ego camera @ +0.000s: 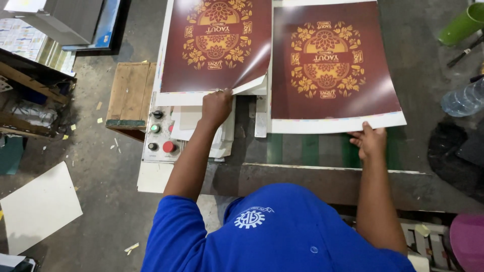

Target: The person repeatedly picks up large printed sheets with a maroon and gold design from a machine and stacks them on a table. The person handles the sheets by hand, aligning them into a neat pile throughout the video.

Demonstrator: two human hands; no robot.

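My left hand (pixel 217 107) covers the corner of the sheet stack (pixel 214 50) it lifts, and I can't see its fingertips. The top edge cuts off both printed sheets. The right hand (pixel 370 142) hides its fingers under the right sheet (pixel 333 65). The green cup (pixel 461 24) and water bottle (pixel 464 99) run off the right edge.

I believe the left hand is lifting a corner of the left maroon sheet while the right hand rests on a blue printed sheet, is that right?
Not quite: the head view shows the right hand resting on a maroon printed sheet with gold floral ornament, not a blue one. The left hand is indeed lifting a corner of the left maroon sheet.
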